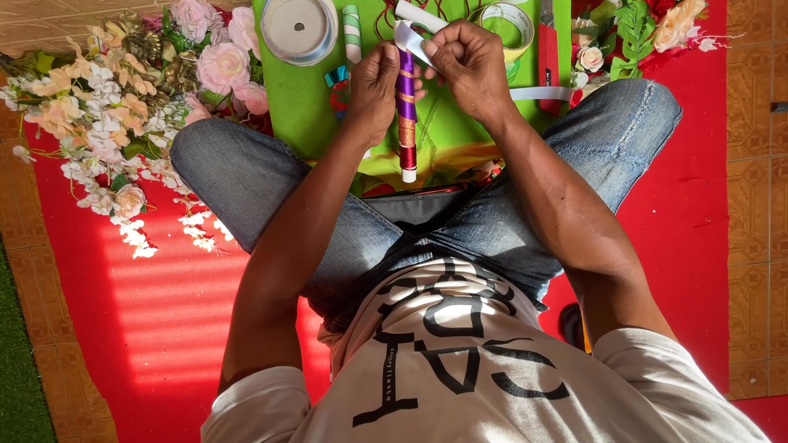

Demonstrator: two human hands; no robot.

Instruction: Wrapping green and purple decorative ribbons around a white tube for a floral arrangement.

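Note:
I sit cross-legged on a red mat and hold a stick [406,115] wrapped in purple, gold and red bands, white at its lower tip. My left hand [373,86] grips the stick's upper part. My right hand [468,61] pinches a white ribbon [408,37] at the stick's top. A strip of that ribbon trails right across my knee [538,93]. Both hands hover over a green cloth [300,98].
A white ribbon spool [299,29], a striped green stick [352,33], a tape roll [513,25] and a red-handled cutter [547,49] lie on the green cloth. Artificial flowers [115,107] are heaped at left, more flowers [648,29] at upper right. Tiled floor [755,164] borders the mat.

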